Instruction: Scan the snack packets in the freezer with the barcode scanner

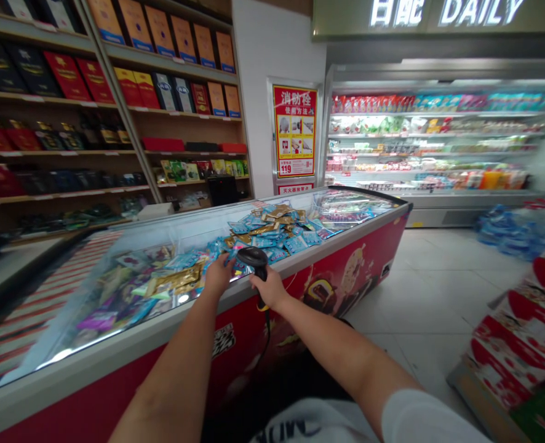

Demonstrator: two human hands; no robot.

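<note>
My right hand is wrapped round the handle of a black barcode scanner. The scanner's head points left, over the near edge of a chest freezer, and its cable hangs down the freezer's red front. Just left of the scanner, my left hand reaches over the same edge with fingers apart, close to blue packets; whether a fingertip touches one is unclear. Blue packets and gold packets lie heaped in the middle of the freezer. More gold packets lie left of my left hand.
Shelves of boxed goods line the left wall. A lit refrigerated display stands at the back right. Bundled blue bottles sit on the floor, and stacked red-and-white cartons stand at the right.
</note>
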